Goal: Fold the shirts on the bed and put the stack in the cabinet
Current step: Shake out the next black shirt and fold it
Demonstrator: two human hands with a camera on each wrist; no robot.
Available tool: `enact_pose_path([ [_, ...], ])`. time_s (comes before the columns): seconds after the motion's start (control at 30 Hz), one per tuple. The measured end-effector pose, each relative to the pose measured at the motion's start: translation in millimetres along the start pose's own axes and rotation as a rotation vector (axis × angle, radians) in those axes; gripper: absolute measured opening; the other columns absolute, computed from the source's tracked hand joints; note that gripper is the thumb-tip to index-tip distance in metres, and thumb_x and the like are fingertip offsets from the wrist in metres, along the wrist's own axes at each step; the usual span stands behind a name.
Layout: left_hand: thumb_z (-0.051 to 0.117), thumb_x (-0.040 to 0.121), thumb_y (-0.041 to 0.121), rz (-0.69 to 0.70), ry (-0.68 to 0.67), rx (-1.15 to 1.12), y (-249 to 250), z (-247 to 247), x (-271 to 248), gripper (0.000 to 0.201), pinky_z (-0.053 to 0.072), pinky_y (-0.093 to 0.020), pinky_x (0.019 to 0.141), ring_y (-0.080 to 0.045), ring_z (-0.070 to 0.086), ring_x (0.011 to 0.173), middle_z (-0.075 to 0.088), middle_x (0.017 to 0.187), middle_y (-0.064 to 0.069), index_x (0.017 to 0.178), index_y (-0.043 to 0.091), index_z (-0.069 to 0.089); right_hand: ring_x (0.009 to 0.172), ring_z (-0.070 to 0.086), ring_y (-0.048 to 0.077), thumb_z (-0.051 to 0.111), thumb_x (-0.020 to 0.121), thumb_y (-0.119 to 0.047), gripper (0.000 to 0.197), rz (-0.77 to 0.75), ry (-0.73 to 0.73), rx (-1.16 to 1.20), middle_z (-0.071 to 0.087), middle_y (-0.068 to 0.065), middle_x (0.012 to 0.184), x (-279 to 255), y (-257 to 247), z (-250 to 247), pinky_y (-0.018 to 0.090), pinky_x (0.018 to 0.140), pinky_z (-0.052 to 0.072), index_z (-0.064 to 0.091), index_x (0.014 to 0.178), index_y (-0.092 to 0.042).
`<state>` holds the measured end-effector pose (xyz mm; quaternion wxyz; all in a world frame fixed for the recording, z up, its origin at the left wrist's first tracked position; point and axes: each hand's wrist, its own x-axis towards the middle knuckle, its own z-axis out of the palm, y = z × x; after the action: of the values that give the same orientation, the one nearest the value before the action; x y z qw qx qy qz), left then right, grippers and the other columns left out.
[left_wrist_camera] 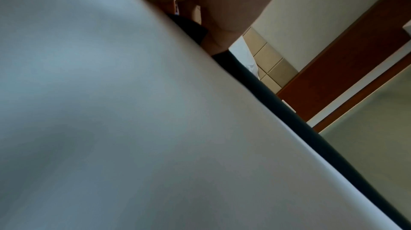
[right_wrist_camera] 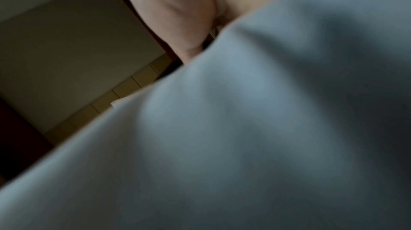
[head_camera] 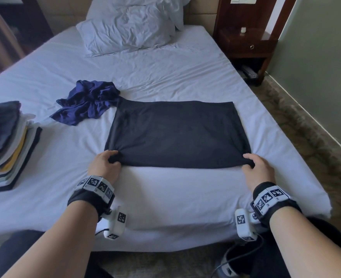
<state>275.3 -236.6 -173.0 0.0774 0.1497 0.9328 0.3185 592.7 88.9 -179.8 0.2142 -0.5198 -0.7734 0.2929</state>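
Note:
A black shirt [head_camera: 175,135] lies flat on the white bed [head_camera: 165,73], partly folded into a wide rectangle. My left hand [head_camera: 109,159] pinches its near left corner and my right hand [head_camera: 252,161] pinches its near right corner. A crumpled navy shirt [head_camera: 87,101] lies just beyond the black one, to the left. A stack of folded shirts [head_camera: 7,145] stands at the bed's left edge. The left wrist view shows the black shirt's edge [left_wrist_camera: 289,116] running along the sheet under my palm; the right wrist view shows mostly blurred sheet [right_wrist_camera: 266,128] and my palm.
Two white pillows [head_camera: 129,31] lie at the head of the bed. A dark wooden nightstand [head_camera: 248,43] stands to the right of the bed, with a strip of patterned carpet [head_camera: 310,137] along the wall. No cabinet shows.

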Motion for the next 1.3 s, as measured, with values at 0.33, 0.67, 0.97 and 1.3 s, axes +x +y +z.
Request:
enact_pose_path([
  [0.33, 0.066, 0.093, 0.021, 0.175, 0.136, 0.002, 57, -86, 31, 0.012, 0.039, -0.031, 0.059, -0.032, 0.063, 0.075, 0.069, 0.082, -0.006, 0.091, 0.02, 0.078, 0.09, 0.058, 0.038, 0.054, 0.096, -0.029, 0.02, -0.046, 0.07, 0.107, 0.063, 0.006, 0.088, 28, -63, -62, 0.042, 0.08, 0.049, 0.07, 0.092, -0.018],
  [0.67, 0.056, 0.092, 0.03, 0.403, 0.388, -0.292, 148, -227, -17, 0.028, 0.051, -0.038, 0.084, -0.03, 0.066, 0.093, 0.073, 0.098, -0.01, 0.106, 0.014, 0.074, 0.076, 0.057, 0.031, 0.06, 0.087, -0.046, 0.033, -0.218, 0.357, 0.541, 0.061, 0.003, 0.074, 11, -173, -194, 0.039, 0.073, 0.048, 0.061, 0.08, -0.014],
  [0.97, 0.072, 0.093, 0.036, 0.4, 0.374, -0.313, 146, -244, -21, 0.017, 0.051, -0.038, 0.084, -0.023, 0.065, 0.09, 0.07, 0.092, -0.001, 0.092, 0.019, 0.071, 0.074, 0.052, 0.029, 0.062, 0.095, -0.035, 0.032, -0.211, 0.357, 0.466, 0.058, 0.013, 0.077, 17, -170, -205, 0.036, 0.068, 0.04, 0.061, 0.084, -0.005],
  [1.3, 0.07, 0.088, 0.059, 0.158, 0.118, -0.162, 99, -145, 56, 0.037, 0.055, -0.045, 0.078, -0.032, 0.069, 0.081, 0.073, 0.081, -0.011, 0.072, 0.026, 0.07, 0.085, 0.054, 0.031, 0.055, 0.099, -0.035, 0.027, -0.029, 0.174, 0.125, 0.062, 0.011, 0.092, 69, -100, -109, 0.033, 0.075, 0.037, 0.064, 0.098, -0.01],
])
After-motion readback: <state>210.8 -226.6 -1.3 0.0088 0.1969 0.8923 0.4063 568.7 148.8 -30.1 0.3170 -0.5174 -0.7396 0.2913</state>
